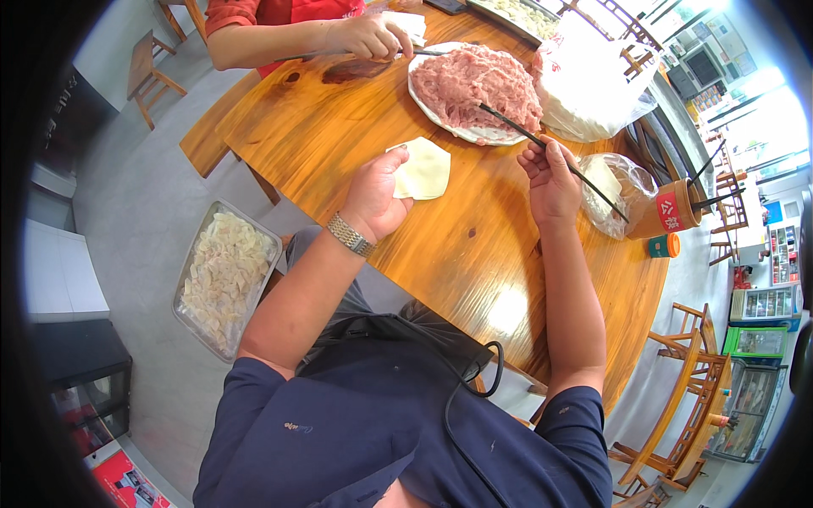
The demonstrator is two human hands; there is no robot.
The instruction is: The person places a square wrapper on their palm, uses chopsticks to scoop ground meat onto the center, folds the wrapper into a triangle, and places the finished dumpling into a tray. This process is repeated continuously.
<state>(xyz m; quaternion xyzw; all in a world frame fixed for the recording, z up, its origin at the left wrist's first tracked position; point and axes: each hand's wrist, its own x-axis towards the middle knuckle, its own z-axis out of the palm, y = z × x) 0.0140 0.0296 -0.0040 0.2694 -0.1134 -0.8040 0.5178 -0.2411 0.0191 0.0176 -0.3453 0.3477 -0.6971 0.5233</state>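
My left hand (pixel 379 193) holds a thin square dough wrapper (pixel 423 169) over the wooden table (pixel 470 254); no filling shows on it. In my right hand (pixel 554 181) is a dark chopstick or a pair held together (pixel 594 187), its tip at the near edge of the raw minced meat (pixel 476 86). The mince is heaped on a white plate (pixel 438 127). Just right of my right hand, a clear plastic bag (pixel 635 178) holds a stack of pale wrappers (pixel 600 181).
Across the table, a co-worker's hand (pixel 368 37) holds dark chopsticks near the plate. A large plastic bag (pixel 591 89), a tray of dumplings (pixel 517 16), a chopstick holder (pixel 667 209) and a green-orange container (pixel 664 246) stand farther off. A tray of dumplings (pixel 222 279) sits low at left.
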